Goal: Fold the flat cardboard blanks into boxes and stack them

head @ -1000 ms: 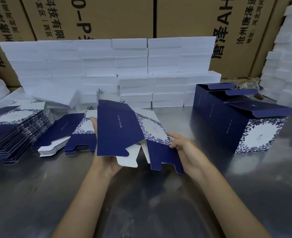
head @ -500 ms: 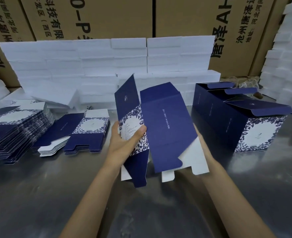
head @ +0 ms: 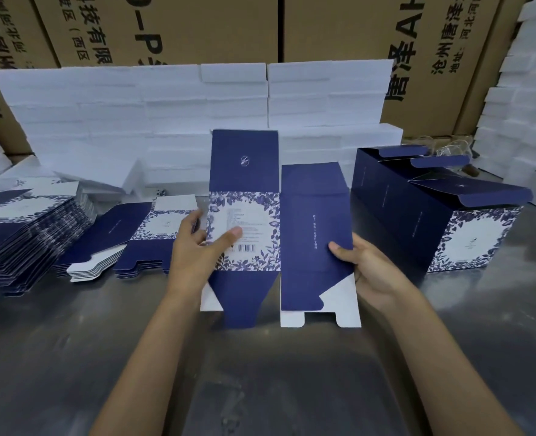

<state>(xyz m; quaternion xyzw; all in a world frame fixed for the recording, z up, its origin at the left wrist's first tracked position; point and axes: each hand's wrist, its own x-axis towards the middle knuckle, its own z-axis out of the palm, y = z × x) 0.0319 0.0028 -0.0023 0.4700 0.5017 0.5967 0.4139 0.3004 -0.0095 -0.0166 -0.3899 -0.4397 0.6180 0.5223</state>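
Note:
I hold one navy and white floral cardboard blank [head: 310, 234] upright above the steel table [head: 260, 388], opened into a sleeve with its flaps pointing up and down. My left hand [head: 197, 247] grips its left edge, thumb across the white floral panel with the barcode. My right hand [head: 364, 265] grips the right edge of the plain navy panel. Flat blanks lie in a tall stack [head: 24, 234] at the far left and in a smaller pile [head: 134, 237] beside it. Folded navy boxes [head: 433, 209] stand in a row at the right.
White foam blocks [head: 181, 121] are stacked along the back and at the right edge [head: 524, 105]. Large brown cartons [head: 339, 26] stand behind them. Crumpled clear plastic [head: 449, 149] lies behind the folded boxes.
The blank has turned from a slanted, partly flat pose to upright with two panels facing me. My right hand has come round from behind to grip its right edge.

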